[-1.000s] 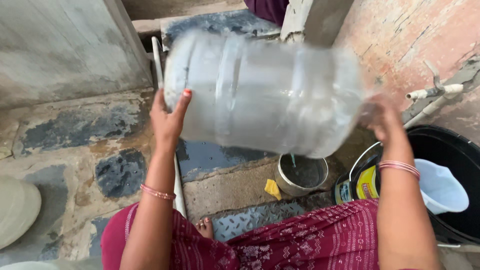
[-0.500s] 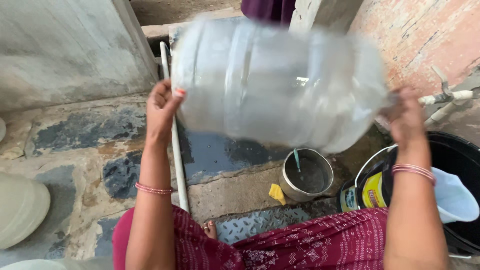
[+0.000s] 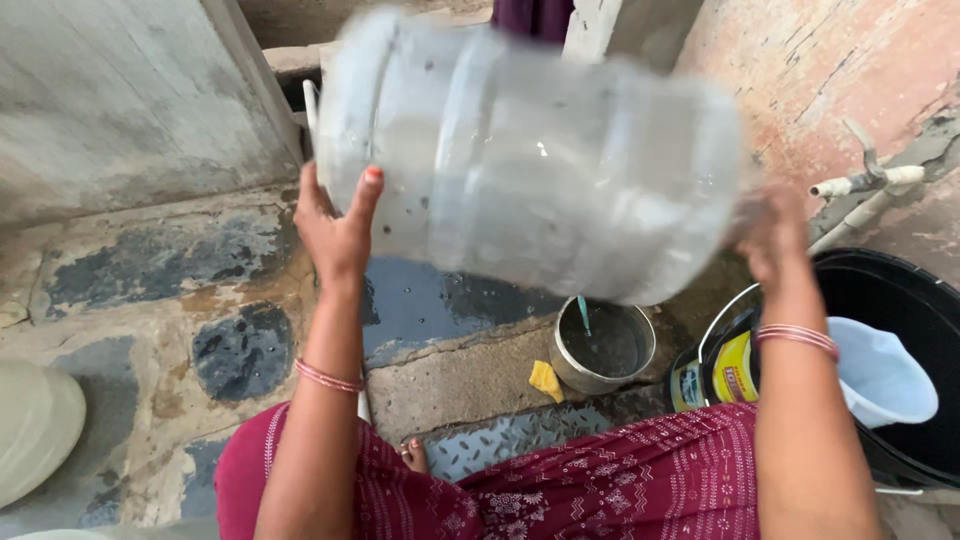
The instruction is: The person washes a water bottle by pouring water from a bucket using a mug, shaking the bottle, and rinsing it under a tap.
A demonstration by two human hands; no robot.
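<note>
Clear plastic water jug (image 3: 530, 160) — held sideways in the air, blurred, a little water inside — is being gripped by both hands: left hand (image 3: 335, 225) flat against its base, right hand (image 3: 770, 235) clasping the neck end. Below, a small steel pot (image 3: 603, 345) is sitting on wet stone; rinsing looks unfinished.

The clear water jug (image 3: 530, 160) has tilted further, its left end risen.
</note>
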